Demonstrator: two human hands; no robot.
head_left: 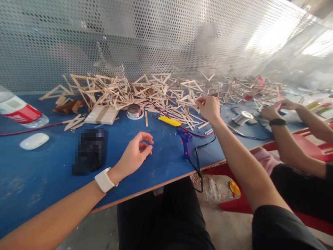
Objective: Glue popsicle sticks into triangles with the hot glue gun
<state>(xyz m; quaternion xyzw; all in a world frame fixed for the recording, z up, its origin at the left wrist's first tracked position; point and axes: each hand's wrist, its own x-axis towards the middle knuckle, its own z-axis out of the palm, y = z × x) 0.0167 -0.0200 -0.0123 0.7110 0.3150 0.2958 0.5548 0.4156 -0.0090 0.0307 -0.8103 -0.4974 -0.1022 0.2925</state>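
My left hand [136,152], a white band on its wrist, hovers over the blue table [161,166] with curved fingers apart and nothing in them. Farther off, my right hand [209,108] reaches to the edge of a heap of wooden craft sticks [161,88]. Its fingertips are pinched together, and what they hold, if anything, cannot be made out. Between my hands lie a blue hot glue gun [186,140] with a black cord and a yellow utility knife [169,121]. A lone craft stick [146,118] rests left of the knife.
A bundle of sticks [102,114], a roll of tape [134,111], a dark blurred object [90,151], a white mouse [34,141] and a bottle [23,113] occupy the left. Right stands a wire spool [243,118], near a co-worker's hands [270,111]. A perforated screen [117,38] rises behind.
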